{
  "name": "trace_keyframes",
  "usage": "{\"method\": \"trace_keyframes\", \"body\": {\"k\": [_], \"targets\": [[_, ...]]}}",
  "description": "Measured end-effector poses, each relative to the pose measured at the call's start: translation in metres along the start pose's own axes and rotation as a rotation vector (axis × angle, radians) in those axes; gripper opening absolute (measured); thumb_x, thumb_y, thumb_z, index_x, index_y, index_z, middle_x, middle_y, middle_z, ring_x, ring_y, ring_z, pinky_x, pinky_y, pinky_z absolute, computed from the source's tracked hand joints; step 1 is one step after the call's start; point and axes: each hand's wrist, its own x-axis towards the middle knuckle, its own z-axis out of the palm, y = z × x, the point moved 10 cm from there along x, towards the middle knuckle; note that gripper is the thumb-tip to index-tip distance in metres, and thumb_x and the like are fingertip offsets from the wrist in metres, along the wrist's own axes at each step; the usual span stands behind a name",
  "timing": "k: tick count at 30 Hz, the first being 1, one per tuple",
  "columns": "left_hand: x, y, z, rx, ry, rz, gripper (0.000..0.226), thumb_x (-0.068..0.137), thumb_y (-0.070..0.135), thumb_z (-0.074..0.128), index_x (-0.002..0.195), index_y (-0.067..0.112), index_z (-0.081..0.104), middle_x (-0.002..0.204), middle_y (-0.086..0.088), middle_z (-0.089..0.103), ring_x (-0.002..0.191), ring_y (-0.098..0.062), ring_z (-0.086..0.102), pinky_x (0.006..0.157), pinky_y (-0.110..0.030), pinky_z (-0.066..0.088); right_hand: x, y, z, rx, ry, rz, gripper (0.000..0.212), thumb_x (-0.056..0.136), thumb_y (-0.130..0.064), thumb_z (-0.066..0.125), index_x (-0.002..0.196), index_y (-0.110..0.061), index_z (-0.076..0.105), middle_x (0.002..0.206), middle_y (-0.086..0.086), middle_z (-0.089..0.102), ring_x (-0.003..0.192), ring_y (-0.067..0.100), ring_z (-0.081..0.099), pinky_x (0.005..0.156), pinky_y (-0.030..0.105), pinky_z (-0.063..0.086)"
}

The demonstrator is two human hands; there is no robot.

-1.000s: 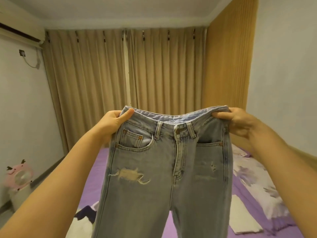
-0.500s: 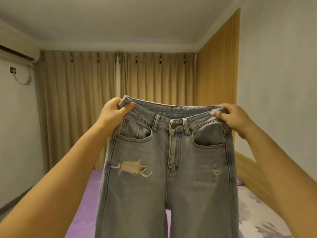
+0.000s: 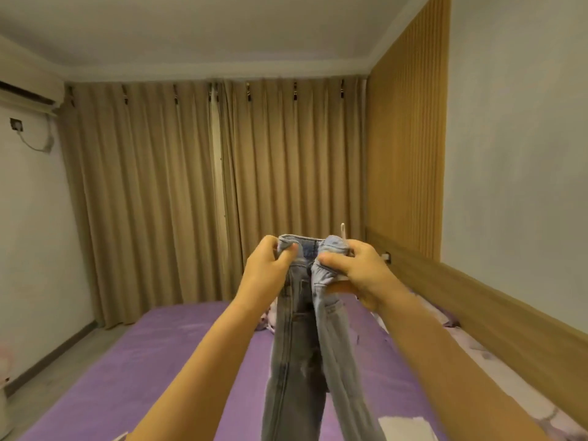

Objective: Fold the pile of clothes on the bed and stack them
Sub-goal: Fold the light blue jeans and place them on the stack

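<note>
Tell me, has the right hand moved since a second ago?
Yes. The right hand has swung inward toward the left hand, folding the jeans lengthwise. Against the wood panel, it now sits further left.

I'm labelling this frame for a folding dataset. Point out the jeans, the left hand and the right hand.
jeans (image 3: 294, 354): head view, on the left leg's seam.
left hand (image 3: 265, 270): head view, back of the hand.
right hand (image 3: 361, 268): head view, back of the hand.
</note>
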Motion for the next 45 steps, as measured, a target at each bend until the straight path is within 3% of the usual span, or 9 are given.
{"method": "trace_keyframes", "body": {"k": [6, 14, 20, 25, 28, 38, 41, 43, 45], "targets": [[-0.028, -0.010, -0.013, -0.212, -0.026, 0.036, 0.013, 0.090, 0.028, 0.064, 0.088, 0.016, 0.067, 0.078, -0.008, 0.071, 0.076, -0.022, 0.069, 0.073, -0.051, 0.056, -0.016, 0.012, 0.045, -0.083, -0.006, -0.032, 0.030, 0.080, -0.007, 0.073, 0.099, -0.023, 0.056, 0.091, -0.002, 0.067, 0.076, 0.010, 0.070, 0.053, 0.027, 0.056], [-0.032, -0.031, -0.029, -0.495, -0.106, -0.066, 0.045, 0.081, 0.057, 0.058, 0.105, 0.020, 0.068, 0.099, 0.000, 0.073, 0.096, -0.015, 0.069, 0.078, -0.028, 0.057, -0.028, 0.010, 0.105, 0.008, -0.162, -0.191, 0.034, 0.089, -0.046, 0.053, 0.113, -0.025, 0.064, 0.104, 0.000, 0.072, 0.100, 0.013, 0.068, 0.081, 0.032, 0.057], [-0.025, -0.050, -0.056, -0.527, 0.008, -0.104, 0.019, 0.094, 0.028, 0.057, 0.099, 0.011, 0.066, 0.091, -0.008, 0.069, 0.088, -0.020, 0.066, 0.076, -0.034, 0.056, -0.020, 0.039, 0.091, 0.120, -0.034, -0.147, 0.044, 0.081, -0.051, 0.052, 0.112, -0.021, 0.063, 0.111, -0.004, 0.069, 0.107, 0.011, 0.063, 0.080, 0.021, 0.054], [-0.002, -0.015, -0.067, -0.737, -0.204, -0.041, 0.022, 0.092, 0.034, 0.053, 0.108, 0.031, 0.068, 0.114, -0.005, 0.070, 0.105, -0.021, 0.066, 0.077, -0.030, 0.056, -0.006, 0.083, 0.070, -0.071, -0.023, -0.045, 0.086, 0.072, -0.051, 0.063, 0.146, -0.026, 0.027, 0.136, -0.013, 0.042, 0.122, 0.003, 0.045, 0.104, 0.026, 0.037], [0.015, -0.001, -0.086, -0.747, -0.226, -0.025, 0.026, 0.092, 0.034, 0.051, 0.113, 0.032, 0.066, 0.118, -0.006, 0.068, 0.106, -0.021, 0.066, 0.077, -0.032, 0.057, -0.003, 0.090, 0.075, 0.137, -0.205, 0.011, 0.059, 0.071, -0.040, 0.073, 0.126, -0.027, 0.058, 0.125, -0.002, 0.064, 0.113, 0.014, 0.061, 0.092, 0.028, 0.051], [0.027, -0.061, -0.159, -0.166, 0.127, -0.131, 0.026, 0.095, 0.017, 0.057, 0.119, 0.006, 0.054, 0.116, -0.011, 0.062, 0.102, -0.021, 0.058, 0.086, -0.031, 0.051, 0.000, 0.034, 0.094, 0.040, -0.166, -0.198, 0.022, 0.079, -0.024, 0.074, 0.098, -0.018, 0.066, 0.092, -0.002, 0.072, 0.088, 0.013, 0.068, 0.074, 0.023, 0.054], [0.002, -0.001, -0.172, 0.344, 0.385, 0.381, 0.038, 0.090, 0.019, 0.064, 0.125, 0.010, 0.054, 0.125, 0.000, 0.053, 0.118, -0.015, 0.050, 0.104, -0.030, 0.037, -0.001, 0.046, 0.114, -0.135, -0.161, -0.236, 0.018, 0.081, -0.018, 0.074, 0.096, -0.016, 0.066, 0.090, -0.001, 0.071, 0.086, 0.013, 0.067, 0.076, 0.028, 0.055], [-0.015, 0.034, -0.125, 0.499, 0.193, 0.681, 0.025, 0.093, 0.026, 0.054, 0.112, 0.014, 0.065, 0.114, 0.005, 0.064, 0.114, -0.011, 0.055, 0.112, -0.034, 0.025, -0.003, 0.052, 0.131, -0.204, -0.173, -0.246, 0.020, 0.078, -0.017, 0.076, 0.095, -0.017, 0.067, 0.090, -0.001, 0.071, 0.086, 0.012, 0.066, 0.076, 0.028, 0.054], [-0.016, 0.023, -0.072, 0.716, -0.107, 0.630, 0.048, 0.097, 0.042, 0.033, 0.096, 0.016, 0.072, 0.101, 0.004, 0.071, 0.108, -0.010, 0.058, 0.116, -0.033, 0.011, -0.005, 0.055, 0.146, -0.196, -0.184, -0.251, 0.026, 0.076, -0.014, 0.078, 0.099, -0.019, 0.067, 0.093, -0.004, 0.071, 0.089, 0.009, 0.066, 0.076, 0.021, 0.053]]}}
